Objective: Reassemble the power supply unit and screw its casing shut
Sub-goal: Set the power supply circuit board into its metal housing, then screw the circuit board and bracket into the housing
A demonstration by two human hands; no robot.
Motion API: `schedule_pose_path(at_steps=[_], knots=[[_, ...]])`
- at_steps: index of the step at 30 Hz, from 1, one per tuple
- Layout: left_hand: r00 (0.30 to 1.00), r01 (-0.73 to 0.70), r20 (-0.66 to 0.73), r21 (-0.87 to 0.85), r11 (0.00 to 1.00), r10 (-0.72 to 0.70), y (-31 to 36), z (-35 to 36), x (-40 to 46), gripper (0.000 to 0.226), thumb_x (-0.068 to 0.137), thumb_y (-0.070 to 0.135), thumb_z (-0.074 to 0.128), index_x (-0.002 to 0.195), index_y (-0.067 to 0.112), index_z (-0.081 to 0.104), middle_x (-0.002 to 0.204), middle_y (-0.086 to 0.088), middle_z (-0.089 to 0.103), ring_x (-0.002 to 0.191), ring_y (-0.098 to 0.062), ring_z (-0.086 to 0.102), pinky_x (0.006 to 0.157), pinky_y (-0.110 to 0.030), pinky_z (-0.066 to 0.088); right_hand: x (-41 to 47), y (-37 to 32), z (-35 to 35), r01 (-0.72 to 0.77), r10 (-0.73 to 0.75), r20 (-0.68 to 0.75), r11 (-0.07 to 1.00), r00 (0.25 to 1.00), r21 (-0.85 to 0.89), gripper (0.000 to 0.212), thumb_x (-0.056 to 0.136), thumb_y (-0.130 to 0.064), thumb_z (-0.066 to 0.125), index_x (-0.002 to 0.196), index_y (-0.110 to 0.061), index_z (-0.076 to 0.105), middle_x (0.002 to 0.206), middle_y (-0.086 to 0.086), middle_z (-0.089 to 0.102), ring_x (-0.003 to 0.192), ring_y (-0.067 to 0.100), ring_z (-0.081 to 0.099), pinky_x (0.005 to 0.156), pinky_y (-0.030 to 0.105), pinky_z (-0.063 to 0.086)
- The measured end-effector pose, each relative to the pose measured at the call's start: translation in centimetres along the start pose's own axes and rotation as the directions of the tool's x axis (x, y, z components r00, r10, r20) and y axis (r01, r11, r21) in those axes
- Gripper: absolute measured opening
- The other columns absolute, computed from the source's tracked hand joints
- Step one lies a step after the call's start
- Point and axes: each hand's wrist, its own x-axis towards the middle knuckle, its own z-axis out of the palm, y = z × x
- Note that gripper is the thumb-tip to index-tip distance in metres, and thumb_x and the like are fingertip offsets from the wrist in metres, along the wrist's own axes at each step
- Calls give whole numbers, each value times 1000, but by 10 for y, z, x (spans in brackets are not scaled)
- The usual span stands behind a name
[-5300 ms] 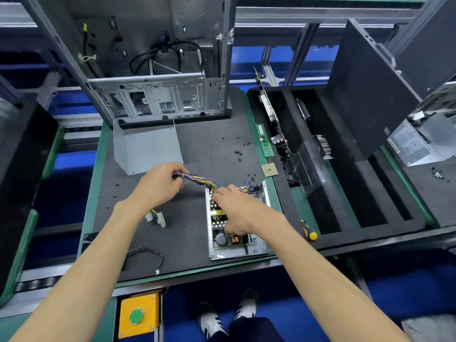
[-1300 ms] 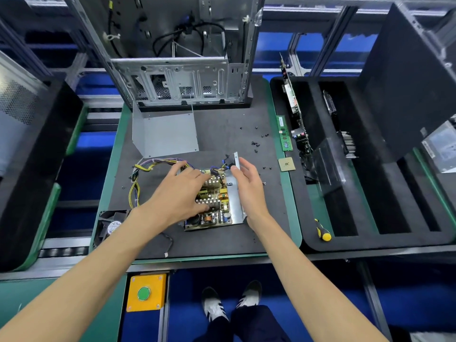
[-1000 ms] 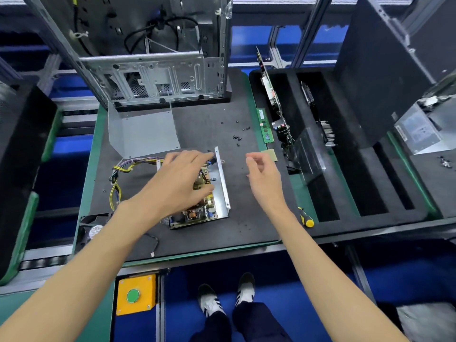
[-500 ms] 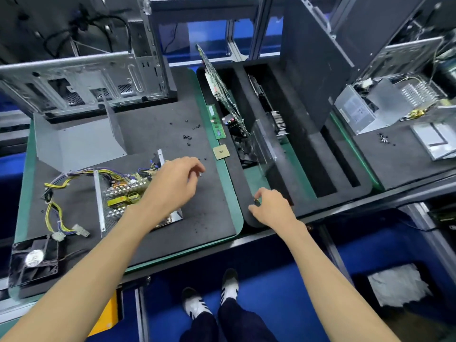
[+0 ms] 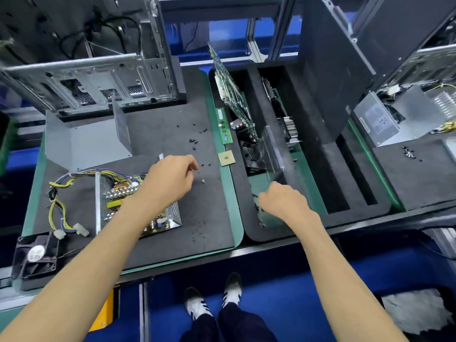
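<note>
The open power supply unit [image 5: 138, 203] lay on the black mat [image 5: 209, 233] under the left hand [image 5: 170, 178], which pinched a screw [image 5: 198, 172]. The right hand [image 5: 283, 201], fingers curled, reached into the foam tray [image 5: 271, 233]; whether it held anything could not be told.

An open computer case [image 5: 98, 80] stands upright at the far edge of the dark work mat [image 5: 158, 243], with a black cooling fan [image 5: 34, 255] lying at the mat's near left corner. A green memory stick [image 5: 224, 125] and a square processor chip [image 5: 226, 158] lie on the mat's right border, the chip nearer than the stick. To the right, a black foam tray [image 5: 357, 206] holds a circuit board [image 5: 232, 95] leaning on edge in a slot, and a pair of shoes [image 5: 214, 299] stands on the blue floor below.
</note>
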Motion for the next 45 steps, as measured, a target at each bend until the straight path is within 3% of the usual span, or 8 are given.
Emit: schedule_pose_path(at_steps=[4, 7, 13, 16, 22, 31, 38, 45], knots=[[999, 28, -16, -15, 1000, -28, 8, 1, 18, 25, 95, 10, 51, 111, 16, 70, 103, -5, 74, 99, -31, 66, 87, -44, 55, 0, -3, -41, 90, -72, -107, 981, 992, 171, 28, 101, -35, 36, 93, -14, 52, 100, 8, 59, 93, 32, 54, 75, 38, 40], [998, 41, 48, 13, 999, -42, 15, 10, 37, 25, 94, 11, 53, 112, 16, 69, 110, -7, 72, 104, -33, 66, 90, -43, 53, 4, -1, -51, 169, -113, -183, 929, 977, 328, 31, 100, -34, 43, 97, -10, 63, 80, 0, 57, 74, 24, 52, 63, 35, 38], [991, 23, 126, 97, 995, -35, 25, 29, 67, 22, 89, 7, 57, 107, 13, 68, 108, -9, 70, 103, -33, 63, 83, -39, 53, 16, 5, -45, 285, -107, -310, 736, 944, 614, 16, 89, -35, 63, 75, -34, 71, 62, -6, 58, 48, 11, 41, 54, 29, 42], [993, 56, 97, 129, 990, -69, 23, 30, 74, 26, 86, 2, 55, 108, 8, 68, 106, -12, 69, 102, -36, 62, 83, -43, 54, 23, 9, -38, 317, -105, -341, 684, 934, 657, 17, 92, -36, 62, 77, -35, 70, 63, 11, 62, 47, 13, 39, 54, 29, 39], [976, 218, 5, 10, 976, -219, 2, 12, 94, 29, 86, 1, 53, 108, 10, 70, 108, -17, 70, 100, -41, 64, 89, -46, 55, 37, -4, -27, 295, -163, -247, 452, 955, 842, 26, 106, -21, 48, 94, -28, 70, 61, -8, 66, 51, 5, 49, 45, 23, 42], [956, 290, 11, -181, 940, -292, -9, 2, 113, 27, 87, -1, 55, 95, 19, 73, 93, -4, 73, 94, -26, 69, 92, -38, 56, 63, -26, -7, 269, -209, -191, 456, 959, 849, 18, 103, -43, 51, 96, -30, 60, 59, -14, 54, 52, 6, 43, 56, 27, 36], [982, 138, 156, -196, 971, -108, -9, -18, 93, 21, 92, 3, 60, 98, 17, 75, 82, 6, 75, 83, -11, 71, 89, -30, 56, 78, -38, -6, 183, -210, -109, 370, 972, 911, 20, 100, -19, 43, 91, -11, 59, 61, -4, 62, 56, 15, 51, 57, 31, 43], [981, 192, 28, -166, 967, -190, -25, -29, 83, 23, 92, 9, 59, 105, 23, 72, 85, 12, 74, 92, -15, 67, 89, -41, 56, 86, -50, -8, 259, -260, -164, 389, 952, 884, 31, 87, -31, 42, 90, -11, 65, 62, -8, 60, 55, 11, 52, 53, 25, 44]])
